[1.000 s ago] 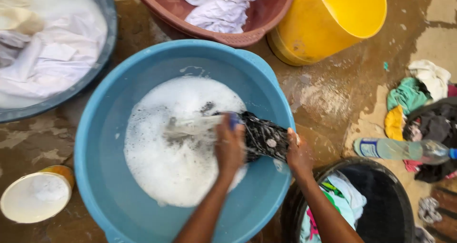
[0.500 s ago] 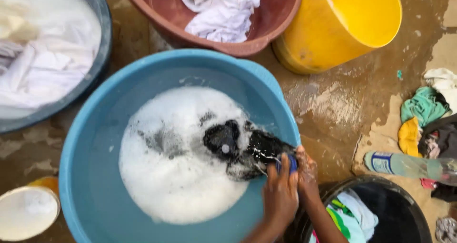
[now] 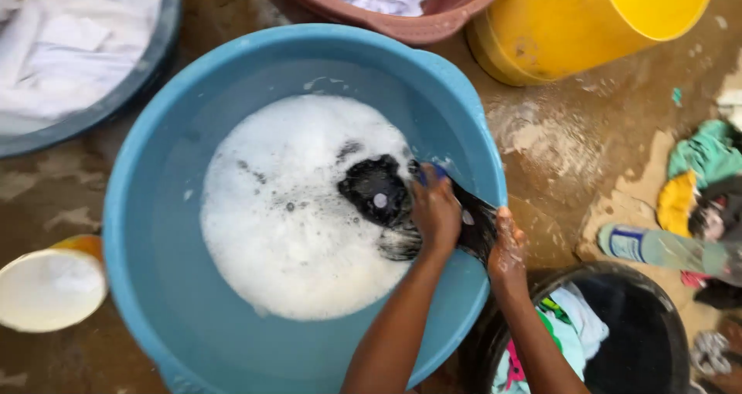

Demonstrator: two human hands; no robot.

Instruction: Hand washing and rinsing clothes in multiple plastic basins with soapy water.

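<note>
Suds covered the water in the blue basin (image 3: 139, 232) where my left hand (image 3: 435, 212) and right hand (image 3: 506, 251) both clenched the dark garment (image 3: 382, 193) at the near rim; I judged hard scrubbing there could slop water onto the wet floor (image 3: 556, 147).

Wet brown ground (image 3: 587, 143) is lying under everything, showing puddles and pale soap residue in even daylight. A yellow bucket (image 3: 572, 23), a reddish basin (image 3: 433, 19) holding white cloth, and a grey basin (image 3: 116, 104) of white laundry are standing along the top edge. A black tub (image 3: 649, 317), a plastic bottle (image 3: 665, 247), a heap of coloured clothes (image 3: 699, 170) and a white-lidded container (image 3: 50, 286) are sitting at the sides.
</note>
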